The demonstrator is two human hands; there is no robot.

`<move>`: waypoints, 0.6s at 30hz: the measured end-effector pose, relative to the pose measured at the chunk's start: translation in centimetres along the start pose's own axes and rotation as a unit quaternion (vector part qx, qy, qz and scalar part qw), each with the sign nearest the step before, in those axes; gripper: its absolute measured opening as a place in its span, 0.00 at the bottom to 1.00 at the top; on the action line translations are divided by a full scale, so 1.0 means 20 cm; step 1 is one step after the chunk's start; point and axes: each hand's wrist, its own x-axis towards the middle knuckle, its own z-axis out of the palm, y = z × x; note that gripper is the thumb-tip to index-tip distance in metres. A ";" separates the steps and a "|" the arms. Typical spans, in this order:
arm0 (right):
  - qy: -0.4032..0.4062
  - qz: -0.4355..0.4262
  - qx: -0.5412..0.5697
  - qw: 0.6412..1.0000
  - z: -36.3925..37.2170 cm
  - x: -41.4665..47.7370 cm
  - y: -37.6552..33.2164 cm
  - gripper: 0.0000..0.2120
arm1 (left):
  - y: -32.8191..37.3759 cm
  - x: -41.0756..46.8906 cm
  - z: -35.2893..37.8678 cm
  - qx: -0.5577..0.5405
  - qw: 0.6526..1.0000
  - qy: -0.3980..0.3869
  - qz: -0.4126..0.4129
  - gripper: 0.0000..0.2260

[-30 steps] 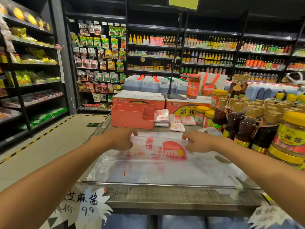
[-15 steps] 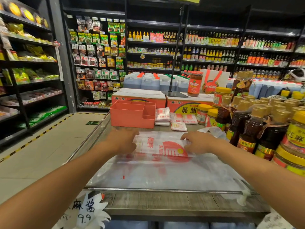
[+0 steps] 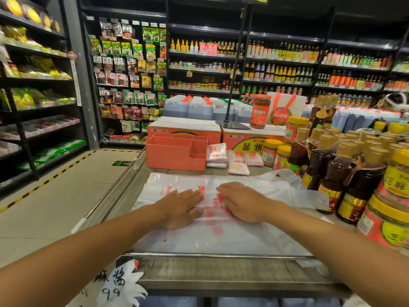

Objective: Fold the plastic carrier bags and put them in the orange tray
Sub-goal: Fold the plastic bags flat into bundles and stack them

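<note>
Hands, left (image 3: 180, 208) and right (image 3: 242, 201), press flat on carrier bag (image 3: 221, 235).

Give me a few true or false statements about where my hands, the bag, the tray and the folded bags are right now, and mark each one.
1. Both hands lie flat on the plastic bag. True: the left hand and the right hand press on it with straight fingers.
2. The folded bags lie left of the orange tray. False: they lie to its right, on the table.
3. The right hand holds a bottle. False: it rests on the plastic bag.
4. Dark sauce bottles stand to the right of the plastic bag. True.
5. The orange tray stands beyond the plastic bag, farther from the person. True.
</note>
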 end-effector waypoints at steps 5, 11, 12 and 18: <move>-0.043 -0.056 0.042 0.997 0.06 0.01 -0.17 0.31 | 0.03 -0.02 -0.02 0.005 1.000 -0.023 -0.013 0.30; -0.101 0.011 0.011 0.995 0.07 -0.05 -0.04 0.38 | 0.04 -0.03 -0.04 0.001 0.998 -0.048 -0.032 0.29; -0.105 0.019 0.008 0.994 0.07 -0.07 0.00 0.38 | 0.04 -0.03 -0.04 0.000 0.998 -0.049 -0.032 0.29; -0.130 0.098 0.021 0.986 0.03 -0.26 0.26 0.38 | 0.04 -0.03 -0.04 0.006 0.998 -0.053 -0.027 0.30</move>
